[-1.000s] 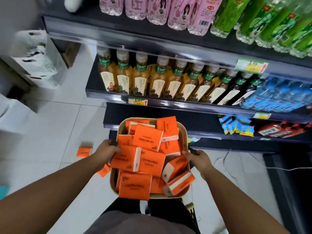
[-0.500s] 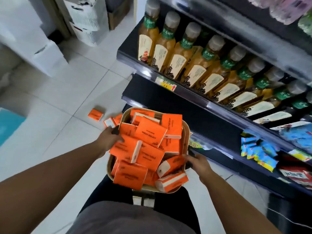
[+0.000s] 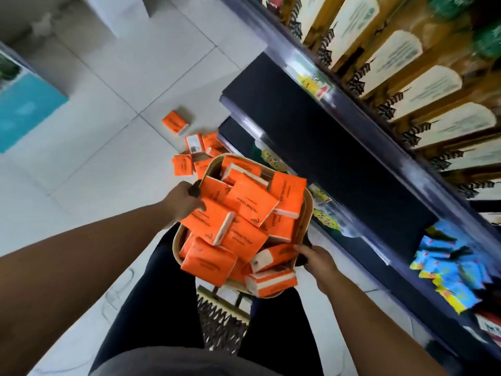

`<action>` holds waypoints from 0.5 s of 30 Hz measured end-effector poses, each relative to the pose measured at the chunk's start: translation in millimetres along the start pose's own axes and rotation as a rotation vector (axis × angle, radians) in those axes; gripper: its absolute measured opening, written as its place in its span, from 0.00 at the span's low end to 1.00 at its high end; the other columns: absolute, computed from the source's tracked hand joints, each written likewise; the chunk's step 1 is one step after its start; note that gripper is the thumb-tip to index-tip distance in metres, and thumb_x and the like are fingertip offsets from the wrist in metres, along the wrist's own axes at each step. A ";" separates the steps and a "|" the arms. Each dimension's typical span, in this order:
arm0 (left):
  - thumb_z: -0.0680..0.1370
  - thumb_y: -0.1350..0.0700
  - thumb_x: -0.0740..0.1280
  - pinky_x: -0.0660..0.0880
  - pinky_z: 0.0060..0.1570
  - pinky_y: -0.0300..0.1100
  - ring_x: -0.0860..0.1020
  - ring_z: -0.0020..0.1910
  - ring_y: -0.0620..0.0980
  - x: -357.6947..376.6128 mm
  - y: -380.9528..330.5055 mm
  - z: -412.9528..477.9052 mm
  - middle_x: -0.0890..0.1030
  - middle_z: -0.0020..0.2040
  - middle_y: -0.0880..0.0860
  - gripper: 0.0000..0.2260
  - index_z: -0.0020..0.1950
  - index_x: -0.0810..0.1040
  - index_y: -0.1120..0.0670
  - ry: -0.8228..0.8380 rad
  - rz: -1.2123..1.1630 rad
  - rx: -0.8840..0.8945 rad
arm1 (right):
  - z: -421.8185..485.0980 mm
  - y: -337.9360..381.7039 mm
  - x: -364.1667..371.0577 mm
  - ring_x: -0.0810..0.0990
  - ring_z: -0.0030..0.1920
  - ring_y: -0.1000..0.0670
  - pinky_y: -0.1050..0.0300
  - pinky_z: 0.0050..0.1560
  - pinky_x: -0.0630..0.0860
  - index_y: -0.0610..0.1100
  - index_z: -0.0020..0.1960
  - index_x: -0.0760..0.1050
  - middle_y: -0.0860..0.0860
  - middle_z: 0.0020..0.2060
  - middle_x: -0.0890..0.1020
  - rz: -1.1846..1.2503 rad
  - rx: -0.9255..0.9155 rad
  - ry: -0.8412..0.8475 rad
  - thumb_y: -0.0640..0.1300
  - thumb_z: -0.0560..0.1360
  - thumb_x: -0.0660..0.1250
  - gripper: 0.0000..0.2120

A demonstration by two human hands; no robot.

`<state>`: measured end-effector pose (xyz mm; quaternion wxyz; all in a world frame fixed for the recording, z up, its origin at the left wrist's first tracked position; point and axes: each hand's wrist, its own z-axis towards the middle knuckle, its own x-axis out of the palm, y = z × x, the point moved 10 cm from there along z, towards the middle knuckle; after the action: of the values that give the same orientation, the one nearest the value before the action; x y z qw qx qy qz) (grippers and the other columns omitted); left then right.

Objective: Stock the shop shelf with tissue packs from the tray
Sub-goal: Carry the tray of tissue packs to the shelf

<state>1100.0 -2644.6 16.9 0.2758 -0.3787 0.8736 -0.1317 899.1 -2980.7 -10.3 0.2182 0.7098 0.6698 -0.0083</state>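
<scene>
Orange tissue packs (image 3: 249, 199) heaped in tray (image 3: 308, 210), L hand (image 3: 181, 202) + R hand (image 3: 320, 263) curled on rim, fingertips hidden.

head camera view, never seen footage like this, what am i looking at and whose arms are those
There is no machine here. A person wears a wide-angle camera on the head, so this single picture looks down along their own arms. The left hand and right hand each grip a dark handle of a tan tray heaped with orange tissue packs. More orange packs lie loose on the tiled floor beyond the tray. To the right stands the shop shelf, with amber bottles above and blue and yellow sachets farther along. The wide lens bends the edges.
</scene>
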 end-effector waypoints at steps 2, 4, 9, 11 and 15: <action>0.68 0.62 0.73 0.71 0.41 0.45 0.74 0.49 0.57 12.0 9.9 8.0 0.77 0.51 0.60 0.18 0.56 0.75 0.61 -0.005 0.016 -0.009 | 10.6 -12.7 1.6 0.80 0.52 0.43 0.46 0.57 0.76 0.39 0.53 0.77 0.42 0.50 0.83 0.012 0.012 0.012 0.53 0.70 0.72 0.19; 0.68 0.62 0.73 0.70 0.41 0.44 0.74 0.49 0.56 24.2 17.8 13.9 0.77 0.51 0.59 0.18 0.56 0.74 0.60 0.003 0.032 -0.025 | 21.0 -24.9 3.1 0.81 0.51 0.42 0.49 0.53 0.75 0.38 0.52 0.78 0.41 0.48 0.84 0.001 0.020 0.023 0.54 0.67 0.73 0.22; 0.67 0.62 0.73 0.73 0.48 0.48 0.76 0.52 0.58 55.0 22.2 19.4 0.78 0.51 0.60 0.18 0.55 0.75 0.60 0.060 0.075 -0.026 | 25.8 -52.0 0.1 0.80 0.45 0.42 0.41 0.56 0.76 0.32 0.50 0.78 0.36 0.43 0.82 0.007 0.054 0.026 0.53 0.62 0.71 0.26; 0.68 0.63 0.72 0.72 0.48 0.48 0.75 0.53 0.58 66.8 17.2 21.7 0.77 0.52 0.59 0.17 0.55 0.74 0.60 0.086 0.114 -0.011 | 23.7 -59.8 -4.0 0.81 0.48 0.42 0.47 0.51 0.76 0.35 0.48 0.78 0.38 0.42 0.82 0.062 0.076 0.023 0.49 0.66 0.71 0.18; 0.68 0.60 0.73 0.74 0.55 0.50 0.75 0.54 0.56 88.9 7.6 29.9 0.77 0.53 0.55 0.18 0.56 0.74 0.56 0.140 0.188 0.021 | 27.8 -80.8 -14.7 0.80 0.52 0.45 0.54 0.50 0.73 0.39 0.49 0.78 0.43 0.44 0.83 0.167 0.112 0.013 0.41 0.73 0.68 0.06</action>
<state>1063.0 -2705.3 -44.7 0.2292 -0.2820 0.9210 -0.1405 828.3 -3002.9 -55.1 0.1736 0.7743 0.6082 -0.0229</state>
